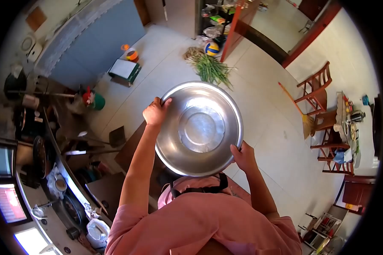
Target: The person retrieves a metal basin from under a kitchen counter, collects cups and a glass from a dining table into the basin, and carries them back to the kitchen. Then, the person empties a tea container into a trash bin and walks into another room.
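Note:
A wide, shiny metal basin is held out in front of my body, its hollow side facing me. Nothing shows inside it apart from bright reflections. My left hand grips the rim at the upper left, thumb on the inner side and fingers behind. On the lower right, my right hand clasps the rim with its thumb over the edge. The fingers of both hands are partly hidden behind the basin.
Green onions and a ball lie on the tiled floor ahead. A green box stands to the left, beyond a cluttered counter. On the right are wooden chairs, a broom and a laden table.

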The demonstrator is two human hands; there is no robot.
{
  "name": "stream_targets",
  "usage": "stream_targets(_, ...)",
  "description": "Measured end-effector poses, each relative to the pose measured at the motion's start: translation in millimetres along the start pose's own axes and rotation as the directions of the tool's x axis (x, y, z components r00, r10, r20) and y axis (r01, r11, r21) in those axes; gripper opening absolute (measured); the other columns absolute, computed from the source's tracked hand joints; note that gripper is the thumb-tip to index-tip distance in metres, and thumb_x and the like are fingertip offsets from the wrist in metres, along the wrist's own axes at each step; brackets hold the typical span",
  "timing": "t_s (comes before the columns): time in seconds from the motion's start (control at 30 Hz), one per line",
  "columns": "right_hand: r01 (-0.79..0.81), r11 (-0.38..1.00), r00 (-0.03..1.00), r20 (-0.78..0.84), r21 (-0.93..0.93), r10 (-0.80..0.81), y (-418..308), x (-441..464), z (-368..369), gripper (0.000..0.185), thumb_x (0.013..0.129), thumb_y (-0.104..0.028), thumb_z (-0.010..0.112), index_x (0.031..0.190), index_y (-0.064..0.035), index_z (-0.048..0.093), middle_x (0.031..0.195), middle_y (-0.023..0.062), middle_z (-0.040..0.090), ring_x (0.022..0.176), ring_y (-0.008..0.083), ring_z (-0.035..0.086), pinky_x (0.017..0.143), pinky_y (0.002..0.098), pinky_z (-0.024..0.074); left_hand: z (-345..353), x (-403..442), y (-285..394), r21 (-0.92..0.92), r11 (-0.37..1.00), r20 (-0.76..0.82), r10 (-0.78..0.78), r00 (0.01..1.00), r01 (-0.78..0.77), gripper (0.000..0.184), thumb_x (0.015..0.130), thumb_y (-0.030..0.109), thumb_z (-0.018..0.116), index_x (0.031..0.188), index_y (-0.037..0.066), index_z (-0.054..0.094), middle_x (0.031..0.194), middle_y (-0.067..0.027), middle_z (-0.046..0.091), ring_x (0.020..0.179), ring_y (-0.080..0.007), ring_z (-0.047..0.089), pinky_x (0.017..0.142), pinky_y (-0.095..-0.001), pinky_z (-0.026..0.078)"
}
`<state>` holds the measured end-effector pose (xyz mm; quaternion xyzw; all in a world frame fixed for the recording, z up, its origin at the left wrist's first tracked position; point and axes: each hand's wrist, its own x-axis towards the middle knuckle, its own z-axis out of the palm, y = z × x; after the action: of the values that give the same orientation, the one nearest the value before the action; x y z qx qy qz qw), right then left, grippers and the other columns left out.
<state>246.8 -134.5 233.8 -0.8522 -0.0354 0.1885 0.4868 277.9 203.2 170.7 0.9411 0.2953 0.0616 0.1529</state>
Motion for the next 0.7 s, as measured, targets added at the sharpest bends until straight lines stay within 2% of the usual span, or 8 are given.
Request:
stream_targets(0.03, -0.021, 0.999, 1.0, -0.02, 0.025, 0.022, 6.4, 8.0, -13.0, 0.02, 0.079, -0.016, 0.055, 0.085, 0.0037, 0.055, 0.063, 0.0099, 0.058, 0.05, 0.0154, 0.057, 0.047, 0.0279, 0.0456, 6.1, 6.8, 16.4, 0.0, 1.0, -0.001, 0.015, 1.0, -0.015, 0.051, 0.079, 0.056, 0.047, 0.083, 0.006, 0.054, 0.075, -0.0137, 0.062, 0.07, -0.0283, 0.061, 0.064, -0.0374, 0.048)
stream_targets(0.1, -0.04, 0.997, 0.998, -0.046, 0.063, 0.042, 14.9, 27.5, -38.8, 0.021, 0.079, -0.016, 0.054, 0.085, 0.004, 0.055, 0.062, 0.0097, 0.058, 0.05, 0.0151, 0.057, 0.047, 0.0279, 0.0456, 27.1, 29.5, 36.0, -0.526, 0.846, -0.029, 0.081, 0.996, -0.084, 0.056, 0.082, 0.057, 0.042, 0.094, 0.004, 0.056, 0.086, -0.0154, 0.061, 0.083, -0.0251, 0.059, 0.074, -0.0344, 0.046)
stream_targets(0.13, -0.06, 0.995, 0.996, -0.054, 0.079, 0.064, 17.0, 36.8, -50.9, 0.021, 0.08, -0.016, 0.053, 0.084, 0.0044, 0.055, 0.062, 0.0097, 0.058, 0.05, 0.0148, 0.057, 0.047, 0.028, 0.0457, 32.3, 47.2, 40.6, -0.787, 0.604, 0.197, 0.057, 0.979, 0.123, 0.065, 0.083, 0.061, 0.034, 0.107, 0.002, 0.051, 0.102, -0.0162, 0.056, 0.095, -0.0252, 0.054, 0.082, -0.0354, 0.042)
stream_targets(0.17, -0.086, 0.991, 0.994, -0.06, 0.098, 0.092, 20.8, 45.3, -62.1, 0.022, 0.08, -0.016, 0.053, 0.084, 0.0047, 0.055, 0.061, 0.0098, 0.057, 0.05, 0.0145, 0.057, 0.047, 0.028, 0.0457, 39.7, 58.1, 44.6, -0.781, 0.613, 0.203, 0.069, 0.977, 0.119, 0.065, 0.083, 0.061, 0.034, 0.107, 0.002, 0.051, 0.102, -0.0162, 0.056, 0.095, -0.0252, 0.054, 0.082, -0.0354, 0.042)
stream_targets(0.23, -0.108, 0.986, 0.989, -0.088, 0.13, 0.12, 29.4, 63.5, -81.8, 0.022, 0.08, -0.017, 0.052, 0.085, 0.0049, 0.055, 0.061, 0.0097, 0.057, 0.049, 0.0144, 0.057, 0.047, 0.0279, 0.0456, 27.9, 71.2, 72.0, -0.938, -0.012, 0.348, 0.0, 0.938, 0.348, 0.07, 0.083, 0.064, 0.026, 0.112, 0.004, 0.047, 0.115, -0.0132, 0.05, 0.104, -0.0287, 0.049, 0.085, -0.0391, 0.039)
stream_targets(0.4, -0.138, 0.976, 0.968, -0.184, 0.171, 0.169, 25.0, 116.4, -132.9, 0.023, 0.081, -0.017, 0.052, 0.086, 0.0053, 0.054, 0.061, 0.0095, 0.057, 0.049, 0.0146, 0.056, 0.046, 0.0281, 0.0453, 61.8, 129.5, 117.8, -0.909, -0.171, 0.385, 0.011, 0.923, 0.381, 0.049, 0.084, 0.058, 0.039, 0.089, 0.01, 0.05, 0.099, -0.0088, 0.053, 0.094, -0.0249, 0.051, 0.082, -0.0389, 0.04)
stream_targets(0.6, -0.072, 0.997, 0.915, -0.395, 0.031, 0.079, -3.7, 180.5, -203.1, 0.023, 0.081, -0.017, 0.053, 0.088, 0.0045, 0.055, 0.062, 0.0092, 0.057, 0.052, 0.0132, 0.055, 0.05, 0.0278, 0.0449, 97.8, 199.5, 235.4, -0.906, -0.3, 0.29, 0.076, 0.954, 0.299, 0.02, 0.085, 0.029, 0.056, 0.074, 0.013, 0.049, 0.071, -0.0002, 0.055, 0.071, -0.0144, 0.055, 0.067, -0.0288, 0.045)
stream_targets(0.7, -0.085, 0.996, 0.892, -0.447, -0.017, 0.068, -11.2, 205.7, -231.8, 0.023, 0.081, -0.017, 0.054, 0.089, 0.0039, 0.055, 0.063, 0.0092, 0.058, 0.054, 0.0123, 0.054, 0.053, 0.0275, 0.0443, 123.6, 229.3, 281.1, -0.956, -0.151, 0.242, 0.073, 0.968, 0.25, 0.017, 0.085, 0.025, 0.056, 0.077, 0.012, 0.051, 0.076, -0.0008, 0.057, 0.073, -0.0125, 0.055, 0.068, -0.0277, 0.044)
